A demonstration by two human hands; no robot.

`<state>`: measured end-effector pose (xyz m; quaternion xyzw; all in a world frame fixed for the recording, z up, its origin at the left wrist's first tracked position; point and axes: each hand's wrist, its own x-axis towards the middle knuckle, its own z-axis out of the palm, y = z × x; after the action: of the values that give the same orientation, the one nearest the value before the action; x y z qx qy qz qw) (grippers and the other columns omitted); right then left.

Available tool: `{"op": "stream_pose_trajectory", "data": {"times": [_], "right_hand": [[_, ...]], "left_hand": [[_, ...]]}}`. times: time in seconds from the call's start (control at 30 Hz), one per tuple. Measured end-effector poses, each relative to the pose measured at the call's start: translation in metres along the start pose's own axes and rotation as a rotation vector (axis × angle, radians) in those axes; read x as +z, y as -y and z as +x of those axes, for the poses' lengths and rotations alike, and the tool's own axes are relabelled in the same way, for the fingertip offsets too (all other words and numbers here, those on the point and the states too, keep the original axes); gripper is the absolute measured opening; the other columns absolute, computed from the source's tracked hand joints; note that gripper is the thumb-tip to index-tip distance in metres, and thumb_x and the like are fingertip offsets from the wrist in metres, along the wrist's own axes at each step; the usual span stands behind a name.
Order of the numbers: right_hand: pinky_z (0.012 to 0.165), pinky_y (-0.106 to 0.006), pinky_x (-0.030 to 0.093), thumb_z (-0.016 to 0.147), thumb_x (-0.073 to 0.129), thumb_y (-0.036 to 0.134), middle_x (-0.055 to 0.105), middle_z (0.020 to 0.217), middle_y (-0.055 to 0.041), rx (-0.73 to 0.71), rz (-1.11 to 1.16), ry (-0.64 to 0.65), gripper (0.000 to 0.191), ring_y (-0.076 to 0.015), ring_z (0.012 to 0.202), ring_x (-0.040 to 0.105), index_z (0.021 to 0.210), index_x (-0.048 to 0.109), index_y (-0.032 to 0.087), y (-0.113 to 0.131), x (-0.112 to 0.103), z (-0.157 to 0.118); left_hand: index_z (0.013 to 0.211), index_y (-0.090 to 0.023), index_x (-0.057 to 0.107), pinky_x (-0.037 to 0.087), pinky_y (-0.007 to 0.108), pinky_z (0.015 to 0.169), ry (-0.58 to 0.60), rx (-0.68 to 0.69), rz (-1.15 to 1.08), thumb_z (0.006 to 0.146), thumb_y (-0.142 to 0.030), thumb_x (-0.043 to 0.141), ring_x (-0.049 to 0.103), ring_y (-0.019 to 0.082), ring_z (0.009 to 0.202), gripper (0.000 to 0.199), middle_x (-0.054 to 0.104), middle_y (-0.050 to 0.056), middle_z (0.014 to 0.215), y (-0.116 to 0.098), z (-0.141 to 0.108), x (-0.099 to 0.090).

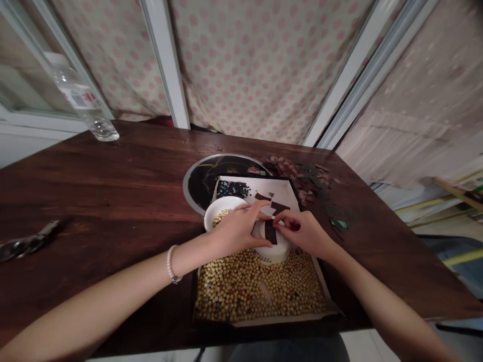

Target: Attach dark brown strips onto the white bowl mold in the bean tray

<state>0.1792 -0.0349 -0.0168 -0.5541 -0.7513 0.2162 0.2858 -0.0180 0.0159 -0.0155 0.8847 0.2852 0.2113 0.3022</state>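
The dark rectangular strip point(270, 232) is deep brown, the round ceramic bowl point(282, 246) white, the fabric curtain point(264, 65) cream with pink polka dots, the wooden table point(94, 181) reddish-brown.

**You shot this in soft, even, slightly dim light.**
Your left hand point(237, 231) and right hand point(302, 231) cast only faint shadows on the white bowl point(277, 251). The wide lens bowed the window frame point(166, 60) near 11 o'clock, blur smeared the water bottle point(81, 98) at 10 o'clock and the metal tool point(30, 241) at 9 o'clock, and a dull sheen lay across the wooden table point(113, 176).
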Motion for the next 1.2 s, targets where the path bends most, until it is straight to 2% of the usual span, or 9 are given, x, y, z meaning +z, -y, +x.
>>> {"op": "stream_pose_trajectory", "data": {"times": [0.13, 0.27, 0.4, 0.53, 0.67, 0.8, 0.9, 1.03, 1.2], "right_hand": [[0.047, -0.020, 0.028, 0.077, 0.054, 0.022, 0.041, 0.050, 0.0062, -0.022, -0.027, 0.099, 0.010, -0.0076, 0.047, 0.037, 0.077, 0.063, 0.018, 0.005, -0.001, -0.002], [0.048, -0.021, 0.028, 0.078, 0.054, 0.021, 0.039, 0.050, 0.0066, 0.006, -0.087, -0.017, 0.009, -0.0076, 0.047, 0.036, 0.079, 0.062, 0.017, 0.004, 0.000, -0.005], [0.047, -0.020, 0.028, 0.079, 0.055, 0.024, 0.037, 0.050, 0.0070, -0.020, -0.025, 0.096, 0.009, -0.0072, 0.047, 0.035, 0.077, 0.061, 0.018, 0.003, 0.000, -0.008], [0.048, -0.020, 0.028, 0.079, 0.055, 0.024, 0.038, 0.051, 0.0066, -0.001, -0.054, 0.013, 0.010, -0.0076, 0.047, 0.036, 0.080, 0.062, 0.018, 0.003, -0.001, -0.010], [0.048, -0.020, 0.029, 0.080, 0.054, 0.025, 0.039, 0.052, 0.0062, -0.035, -0.025, 0.106, 0.010, -0.0075, 0.048, 0.036, 0.079, 0.061, 0.018, 0.002, -0.001, -0.011], [0.048, -0.021, 0.028, 0.080, 0.054, 0.024, 0.038, 0.051, 0.0066, -0.026, -0.084, 0.001, 0.010, -0.0076, 0.047, 0.035, 0.081, 0.062, 0.018, 0.001, 0.001, -0.011], [0.048, -0.020, 0.028, 0.080, 0.054, 0.024, 0.038, 0.052, 0.0066, -0.052, -0.032, 0.087, 0.010, -0.0071, 0.047, 0.035, 0.079, 0.061, 0.018, 0.002, 0.000, -0.011], [0.048, -0.021, 0.028, 0.079, 0.055, 0.023, 0.037, 0.051, 0.0068, -0.025, -0.052, 0.010, 0.009, -0.0070, 0.047, 0.035, 0.078, 0.062, 0.018, 0.001, -0.003, -0.011], [0.047, -0.021, 0.027, 0.080, 0.054, 0.026, 0.036, 0.051, 0.0068, -0.018, -0.002, 0.096, 0.011, -0.0074, 0.047, 0.034, 0.078, 0.061, 0.018, 0.001, -0.004, -0.012]], "left_hand": [[0.129, -0.024, 0.036, 0.035, 0.047, 0.091, -0.018, -0.006, -0.032, 0.060, -0.041, 0.074, 0.046, 0.033, 0.116, 0.080, 0.065, 0.006, 0.109, 0.002, 0.001, 0.001], [0.128, -0.024, 0.036, 0.035, 0.046, 0.091, -0.016, -0.017, -0.046, 0.061, -0.038, 0.073, 0.047, 0.032, 0.115, 0.078, 0.065, 0.006, 0.109, 0.000, 0.001, 0.000], [0.128, -0.023, 0.036, 0.036, 0.044, 0.090, -0.004, -0.036, -0.028, 0.061, -0.036, 0.075, 0.048, 0.031, 0.113, 0.079, 0.065, 0.005, 0.108, -0.002, 0.001, -0.001], [0.126, -0.025, 0.037, 0.036, 0.044, 0.089, -0.007, -0.042, -0.032, 0.061, -0.036, 0.074, 0.049, 0.031, 0.112, 0.076, 0.065, 0.005, 0.107, -0.003, 0.002, -0.002], [0.126, -0.025, 0.038, 0.037, 0.044, 0.088, -0.013, -0.043, -0.035, 0.062, -0.034, 0.073, 0.051, 0.032, 0.110, 0.074, 0.065, 0.006, 0.107, -0.003, 0.002, -0.001], [0.126, -0.024, 0.036, 0.037, 0.044, 0.087, -0.003, -0.045, -0.022, 0.061, -0.036, 0.074, 0.051, 0.032, 0.110, 0.076, 0.066, 0.005, 0.108, -0.003, 0.002, -0.001], [0.128, -0.024, 0.034, 0.038, 0.042, 0.085, 0.009, -0.057, -0.012, 0.061, -0.036, 0.075, 0.054, 0.032, 0.107, 0.079, 0.065, 0.005, 0.109, -0.002, 0.002, -0.001], [0.128, -0.024, 0.033, 0.039, 0.042, 0.085, 0.001, -0.038, -0.032, 0.061, -0.038, 0.075, 0.055, 0.031, 0.106, 0.080, 0.065, 0.005, 0.109, -0.001, 0.002, -0.001], [0.126, -0.024, 0.035, 0.039, 0.041, 0.084, 0.000, -0.020, -0.020, 0.061, -0.038, 0.075, 0.054, 0.032, 0.107, 0.077, 0.066, 0.005, 0.108, -0.001, 0.002, -0.001]]}}
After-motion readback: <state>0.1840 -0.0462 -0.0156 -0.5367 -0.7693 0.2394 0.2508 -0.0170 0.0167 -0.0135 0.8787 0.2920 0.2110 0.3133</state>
